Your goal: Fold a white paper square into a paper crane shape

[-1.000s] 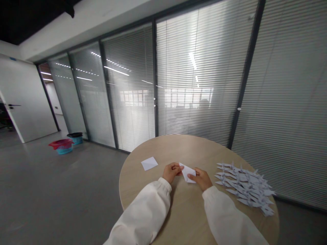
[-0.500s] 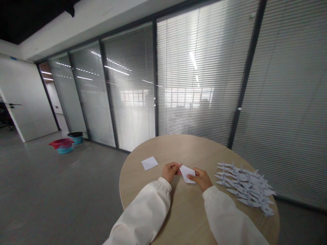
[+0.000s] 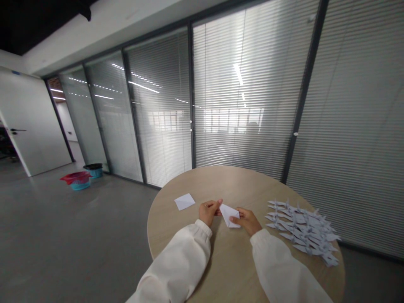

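A small white sheet of folded paper (image 3: pixel 229 214), kite-shaped with crease lines, is held above the round wooden table (image 3: pixel 227 181). My left hand (image 3: pixel 209 211) pinches its left corner between thumb and fingers. On the paper's right side, my right hand (image 3: pixel 247 220) grips it, thumb on top and fingers behind. Another white paper square (image 3: pixel 184 201), creased across, lies to the left of my left hand. Several folded paper cranes (image 3: pixel 303 231) are grouped in rows on the table's right side.
Beyond the table stands a glass partition with blinds (image 3: pixel 246 97). On the floor at left are a blue bin with a red liner (image 3: pixel 78 180) and a blue bin with a black liner (image 3: pixel 94 170). A white door (image 3: pixel 33 122) stands farther left.
Both hands and the folded paper have shifted very slightly to the left. My left thumb sits a little higher at the paper's corner; both hands keep their hold.
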The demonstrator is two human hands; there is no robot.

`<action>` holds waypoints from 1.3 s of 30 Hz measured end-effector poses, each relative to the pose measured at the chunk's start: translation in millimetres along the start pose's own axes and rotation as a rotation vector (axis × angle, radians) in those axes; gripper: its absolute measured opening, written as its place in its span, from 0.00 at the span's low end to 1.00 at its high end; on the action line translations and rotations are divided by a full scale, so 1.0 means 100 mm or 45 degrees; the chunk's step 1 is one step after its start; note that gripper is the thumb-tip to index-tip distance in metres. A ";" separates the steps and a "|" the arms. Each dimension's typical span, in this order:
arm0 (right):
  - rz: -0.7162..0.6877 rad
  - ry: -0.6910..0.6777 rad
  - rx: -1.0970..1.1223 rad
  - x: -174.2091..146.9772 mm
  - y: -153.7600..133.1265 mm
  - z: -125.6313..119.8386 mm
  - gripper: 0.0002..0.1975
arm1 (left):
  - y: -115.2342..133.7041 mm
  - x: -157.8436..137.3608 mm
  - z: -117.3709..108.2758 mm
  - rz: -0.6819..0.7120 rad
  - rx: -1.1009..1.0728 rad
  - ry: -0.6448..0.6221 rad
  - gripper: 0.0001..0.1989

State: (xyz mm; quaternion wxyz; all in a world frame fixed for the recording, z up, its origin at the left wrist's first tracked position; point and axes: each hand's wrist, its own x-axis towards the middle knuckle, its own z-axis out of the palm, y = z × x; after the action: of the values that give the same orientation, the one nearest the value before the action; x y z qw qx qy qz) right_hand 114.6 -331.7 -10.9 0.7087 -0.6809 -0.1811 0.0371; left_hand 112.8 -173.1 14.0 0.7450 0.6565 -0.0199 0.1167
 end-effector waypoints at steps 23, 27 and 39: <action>-0.011 -0.019 -0.003 0.00 0.02 0.00 0.18 | -0.06 0.03 0.01 -0.150 -0.100 -0.092 0.23; 0.011 0.043 0.000 0.01 0.06 -0.03 0.18 | -0.06 0.03 0.03 -0.094 -0.025 -0.203 0.23; -0.019 0.056 0.052 0.01 0.06 0.01 0.20 | -0.16 0.05 0.03 0.022 0.145 -0.197 0.21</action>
State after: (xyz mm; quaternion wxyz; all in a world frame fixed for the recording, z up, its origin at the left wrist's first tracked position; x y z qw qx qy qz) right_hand 116.1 -330.2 -16.8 0.7266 -0.6655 -0.1697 0.0206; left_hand 121.0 -177.1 -0.4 0.7016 0.7047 -0.0764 0.0728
